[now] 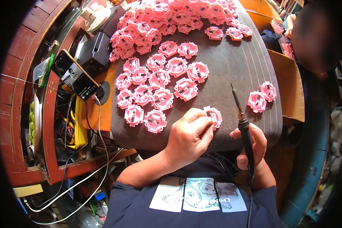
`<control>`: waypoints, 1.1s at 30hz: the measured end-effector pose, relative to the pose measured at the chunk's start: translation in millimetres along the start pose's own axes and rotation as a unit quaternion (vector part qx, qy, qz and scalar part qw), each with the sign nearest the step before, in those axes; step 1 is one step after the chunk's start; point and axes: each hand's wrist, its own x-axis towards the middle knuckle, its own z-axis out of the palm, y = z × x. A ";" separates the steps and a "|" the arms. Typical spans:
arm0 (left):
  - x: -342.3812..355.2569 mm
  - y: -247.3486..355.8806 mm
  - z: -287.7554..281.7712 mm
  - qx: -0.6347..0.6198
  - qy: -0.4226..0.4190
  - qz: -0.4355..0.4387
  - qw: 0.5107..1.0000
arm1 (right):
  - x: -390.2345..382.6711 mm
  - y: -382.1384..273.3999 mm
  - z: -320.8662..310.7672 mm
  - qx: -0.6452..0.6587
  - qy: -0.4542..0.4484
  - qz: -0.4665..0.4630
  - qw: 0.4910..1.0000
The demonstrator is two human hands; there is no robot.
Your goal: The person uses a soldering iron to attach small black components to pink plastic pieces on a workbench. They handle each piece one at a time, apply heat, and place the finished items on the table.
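Note:
My right hand (pixel 257 146) holds a soldering iron (pixel 246 138) by its black handle, with the dark tip pointing up and away over the table. My left hand (pixel 190 133) is closed in a pinch at the left edge of a pink plastic part (pixel 215 117). Whatever lies between those fingertips is hidden. The iron's tip is apart from that part. Left of it, several similar pink parts with black pieces inside, such as one pink part (pixel 155 121), lie spread on the dark tabletop (pixel 224 68). Two more pink parts (pixel 257 102) rest to the right of the iron.
A heap of pink parts (pixel 178 17) covers the far end of the table. At left stand a phone (pixel 75 76), a black box (pixel 96 49) and white cables (pixel 99 133). Another person (pixel 311 41) sits at the far right by cardboard boxes (pixel 288 83).

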 end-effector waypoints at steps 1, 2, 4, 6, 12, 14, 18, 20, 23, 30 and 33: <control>0.0 1.0 0.0 0.004 -0.004 -0.007 1.000 | 0.4 1.4 -11.9 -0.029 -0.027 -0.010 0.999; 0.0 1.3 -0.1 0.005 -0.003 -0.006 1.000 | 8.6 0.9 -18.6 -0.043 -0.055 -0.029 0.997; -0.1 1.4 -0.4 0.009 0.000 -0.005 1.000 | 11.6 -0.6 -25.2 -0.053 -0.089 -0.046 0.994; -0.8 0.6 0.2 0.007 -0.002 -0.009 1.000 | 14.5 -3.2 -27.0 -0.037 -0.081 -0.052 0.995; 0.3 0.3 1.5 0.016 0.012 0.012 1.000 | 9.0 0.0 -28.3 -0.009 -0.077 -0.075 0.994; 0.2 -0.9 2.2 0.019 0.018 0.021 0.999 | 12.1 0.7 -30.3 0.002 -0.093 -0.084 0.992; 0.3 -0.9 2.4 0.023 0.020 0.025 0.999 | 10.5 2.0 -32.3 0.005 -0.111 -0.089 0.990; 0.2 -0.7 1.8 0.027 0.017 0.024 0.999 | 10.7 3.3 -32.1 -0.003 -0.114 -0.094 0.989; -0.5 -0.7 2.0 0.029 0.015 0.023 0.999 | 11.9 4.1 -31.6 -0.004 -0.117 -0.099 0.988; -0.5 3.6 2.8 0.032 0.015 -0.003 0.999 | 12.0 3.3 -31.7 -0.001 -0.119 -0.099 0.988; -1.1 0.1 2.9 0.033 0.018 0.018 0.999 | 11.7 3.3 -30.9 0.000 -0.117 -0.103 0.988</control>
